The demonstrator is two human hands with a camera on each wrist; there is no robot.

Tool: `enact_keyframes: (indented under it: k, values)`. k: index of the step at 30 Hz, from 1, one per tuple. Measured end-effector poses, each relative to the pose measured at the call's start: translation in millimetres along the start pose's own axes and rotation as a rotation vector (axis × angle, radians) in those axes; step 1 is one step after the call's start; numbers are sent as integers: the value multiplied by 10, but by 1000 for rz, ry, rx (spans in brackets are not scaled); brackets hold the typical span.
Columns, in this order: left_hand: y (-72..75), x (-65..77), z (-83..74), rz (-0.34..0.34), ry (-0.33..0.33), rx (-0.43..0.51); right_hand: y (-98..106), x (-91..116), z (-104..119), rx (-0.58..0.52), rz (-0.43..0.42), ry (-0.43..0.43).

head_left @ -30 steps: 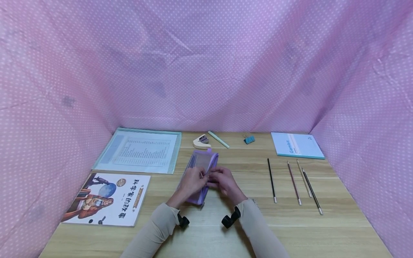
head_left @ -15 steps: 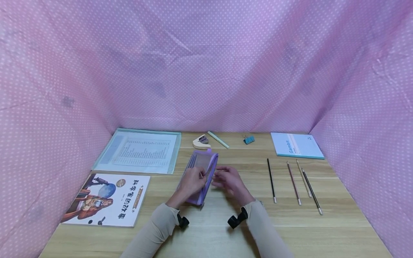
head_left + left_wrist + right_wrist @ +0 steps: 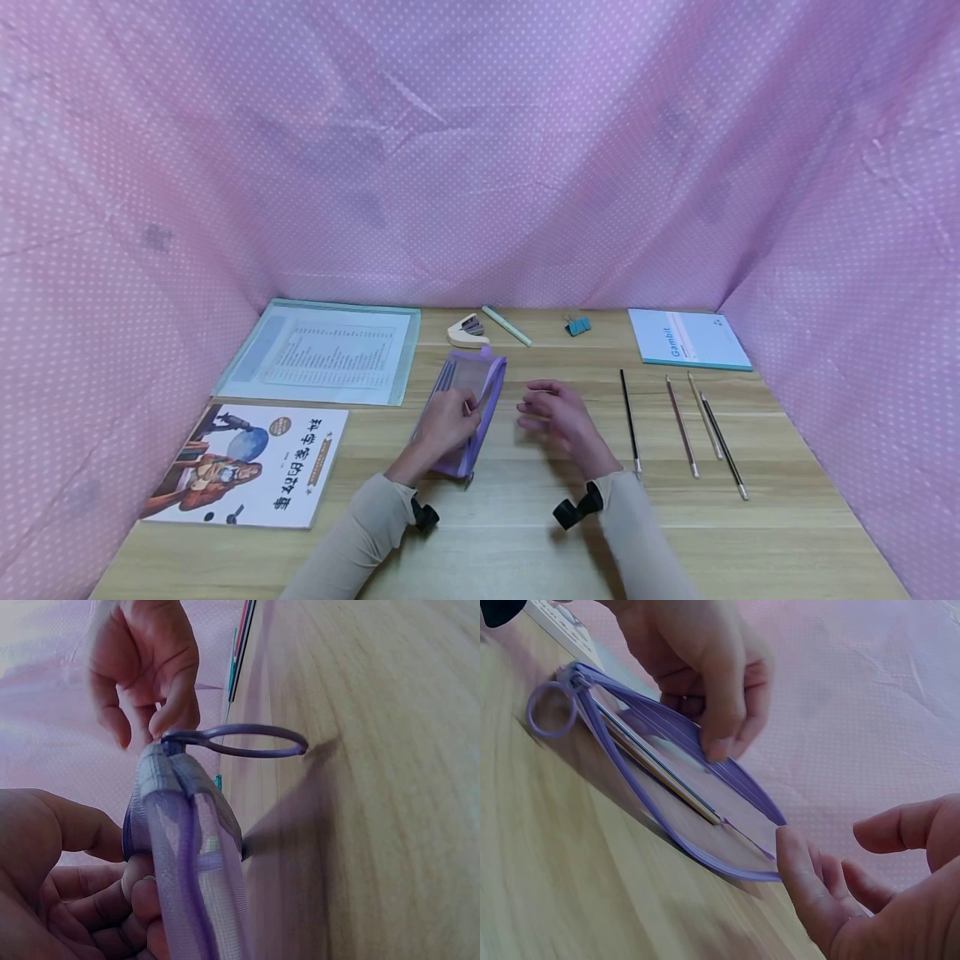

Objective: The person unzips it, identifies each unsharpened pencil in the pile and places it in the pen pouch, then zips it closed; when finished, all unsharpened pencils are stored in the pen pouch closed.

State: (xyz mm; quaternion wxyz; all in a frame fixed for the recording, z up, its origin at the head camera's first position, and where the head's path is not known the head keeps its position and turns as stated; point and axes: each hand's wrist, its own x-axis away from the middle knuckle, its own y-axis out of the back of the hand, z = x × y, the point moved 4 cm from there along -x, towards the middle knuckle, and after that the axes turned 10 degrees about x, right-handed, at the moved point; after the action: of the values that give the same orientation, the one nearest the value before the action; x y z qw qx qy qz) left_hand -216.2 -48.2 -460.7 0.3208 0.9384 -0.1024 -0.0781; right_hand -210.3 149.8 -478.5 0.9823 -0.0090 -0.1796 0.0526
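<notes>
Slim mixed-colour pencils [image 3: 629, 422], right: four
Purple mesh pouch [image 3: 489, 406]: one; gape plain only in right-wrist view
Left hand [image 3: 450, 421]: pinches pouch
Right hand [image 3: 558, 417]: fingers loose

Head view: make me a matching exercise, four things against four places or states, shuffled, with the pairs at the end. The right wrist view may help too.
1. purple pouch
2. notebook
3. binder clip
4. picture book

A. at the far right of the table
B. on the left, nearer than the folder
C. unzipped, its mouth gaping
D. between the pale green stick and the notebook

Pairs: 1-C, 2-A, 3-D, 4-B
</notes>
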Motion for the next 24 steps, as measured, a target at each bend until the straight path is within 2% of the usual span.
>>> enact_keyframes:
  k: [4,10,24]
  values:
    - [-3,0,5,7,16,9,95,27,14,3,7,-3]
    - [-3,-2,10,3,6,4,251,66,32,5,1,-8]
    - [-7,4,3,7,20,5,613,137,125,-1,-32,36]
